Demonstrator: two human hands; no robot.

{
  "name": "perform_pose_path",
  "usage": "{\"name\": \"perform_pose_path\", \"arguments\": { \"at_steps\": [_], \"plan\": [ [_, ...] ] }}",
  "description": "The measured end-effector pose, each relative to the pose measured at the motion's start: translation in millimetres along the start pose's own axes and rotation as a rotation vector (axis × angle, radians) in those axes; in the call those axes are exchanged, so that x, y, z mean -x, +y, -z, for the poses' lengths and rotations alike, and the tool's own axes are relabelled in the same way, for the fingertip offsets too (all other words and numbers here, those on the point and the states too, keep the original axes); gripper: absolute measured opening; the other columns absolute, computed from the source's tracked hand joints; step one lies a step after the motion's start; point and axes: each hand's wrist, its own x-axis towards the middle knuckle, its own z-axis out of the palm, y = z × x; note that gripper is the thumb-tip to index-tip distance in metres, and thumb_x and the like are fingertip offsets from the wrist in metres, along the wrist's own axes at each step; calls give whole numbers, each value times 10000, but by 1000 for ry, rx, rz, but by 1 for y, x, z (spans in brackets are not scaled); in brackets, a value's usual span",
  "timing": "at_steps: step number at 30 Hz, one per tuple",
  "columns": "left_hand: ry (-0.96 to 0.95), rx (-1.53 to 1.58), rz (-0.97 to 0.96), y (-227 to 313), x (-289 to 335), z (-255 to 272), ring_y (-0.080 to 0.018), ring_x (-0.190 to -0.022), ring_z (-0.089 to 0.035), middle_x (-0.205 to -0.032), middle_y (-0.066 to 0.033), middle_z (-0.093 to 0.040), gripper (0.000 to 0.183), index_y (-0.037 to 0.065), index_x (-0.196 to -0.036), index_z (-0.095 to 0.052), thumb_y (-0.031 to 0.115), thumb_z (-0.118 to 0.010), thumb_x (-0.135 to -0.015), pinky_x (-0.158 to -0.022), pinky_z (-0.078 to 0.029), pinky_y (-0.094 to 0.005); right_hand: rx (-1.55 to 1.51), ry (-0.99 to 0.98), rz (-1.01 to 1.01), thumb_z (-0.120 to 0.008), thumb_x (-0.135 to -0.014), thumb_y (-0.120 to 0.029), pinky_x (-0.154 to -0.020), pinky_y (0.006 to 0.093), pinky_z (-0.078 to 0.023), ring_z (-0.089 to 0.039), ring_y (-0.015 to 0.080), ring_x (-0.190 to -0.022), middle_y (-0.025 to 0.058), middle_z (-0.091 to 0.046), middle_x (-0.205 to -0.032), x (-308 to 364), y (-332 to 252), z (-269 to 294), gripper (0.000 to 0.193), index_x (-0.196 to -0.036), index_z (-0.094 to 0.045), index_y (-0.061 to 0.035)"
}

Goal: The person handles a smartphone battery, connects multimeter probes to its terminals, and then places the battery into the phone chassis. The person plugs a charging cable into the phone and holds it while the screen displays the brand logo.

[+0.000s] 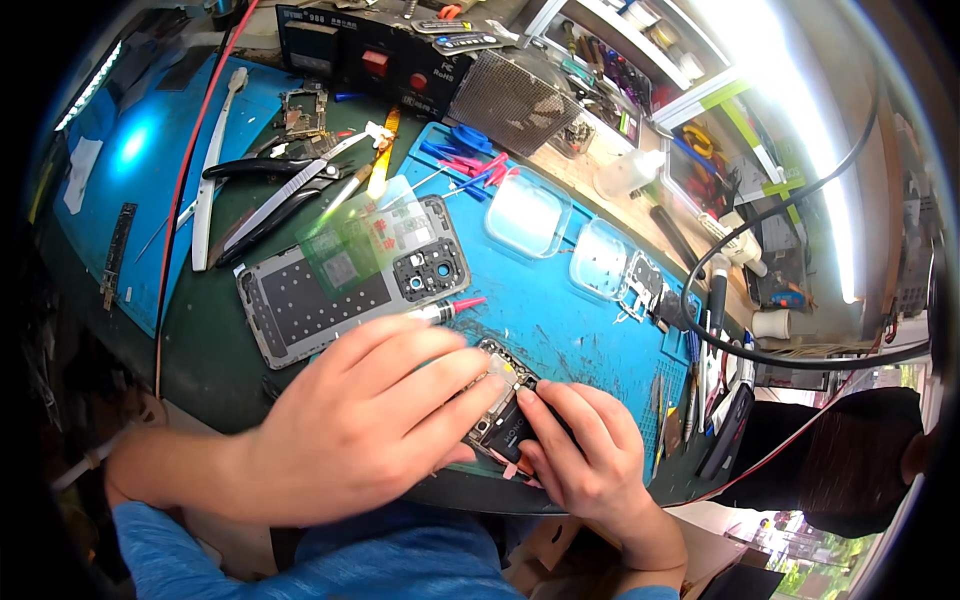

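An opened phone [506,428] lies at the front edge of the bench, its circuit board and black battery bare. My right hand [592,445] grips its right side, fingertips on the upper edge and thumb lower down. Over the phone's left part reaches my left hand [370,412], slightly blurred, fingers stretched out and fingertips at the board; whatever is under them is hidden. Just beyond lies a grey phone mid-frame [290,312] with camera openings, partly covered by a green see-through film [335,262]. A syringe with a pink tip [468,303] rests beside it.
Blue mats [555,330] cover much of the green bench. Pliers [275,215], a white brush [208,190] and clear plastic boxes [527,215] lie farther back. A black box-shaped device [375,65] stands behind. Tools [715,310] line the right, where a black cable [800,352] loops across.
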Motion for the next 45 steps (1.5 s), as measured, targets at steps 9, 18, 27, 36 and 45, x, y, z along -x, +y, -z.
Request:
{"name": "perform_pose_path", "arguments": {
  "at_steps": [9, 18, 27, 36, 45],
  "plan": [
    [-264, 37, -336, -43, -26, -5, -276, -1202, -606, -1308, -96, -602, 714, 37, -1331, -640, 496, -723, -791, -1087, -494, -441, 29, 32, 5, -719, -913, -223, -890, 413, -585, -669, 285, -1021, 146, -663, -1200, 2, 0, -2, 405, -1222, -719, 38],
    [-221, -28, -356, -41, -27, -11, -255, -1155, -621, -1277, -73, -615, 588, 56, -1308, -663, 455, -699, -879, -1091, -507, -425, 40, 16, -8, -709, -912, -219, -933, 414, -586, -663, 268, -1048, 132, -662, -1208, 3, -1, -1, 403, -1231, -720, 26],
    [-216, -60, -363, -39, -28, -9, -245, -1146, -637, -1263, -62, -635, 548, 60, -1280, -684, 437, -707, -884, -1088, -513, -412, 38, 9, -8, -715, -907, -216, -963, 418, -581, -664, 256, -1072, 128, -660, -1212, 2, -1, 0, 402, -1230, -722, 23],
    [-226, -50, -346, -37, -30, -9, -225, -1151, -634, -1246, -58, -633, 517, 62, -1255, -689, 416, -716, -880, -1114, -499, -412, 37, -5, -24, -722, -893, -211, -990, 423, -563, -661, 245, -1085, 116, -657, -1212, 1, -1, 1, 405, -1233, -716, 9],
    [-222, -98, -362, -36, -30, -9, -214, -1168, -627, -1249, -50, -630, 518, 70, -1258, -688, 416, -721, -873, -1150, -475, -418, -9, 0, -33, -732, -869, -200, -1015, 430, -545, -654, 241, -1093, 103, -659, -1216, 2, 1, 1, 419, -1239, -714, -3]
  ]
}}
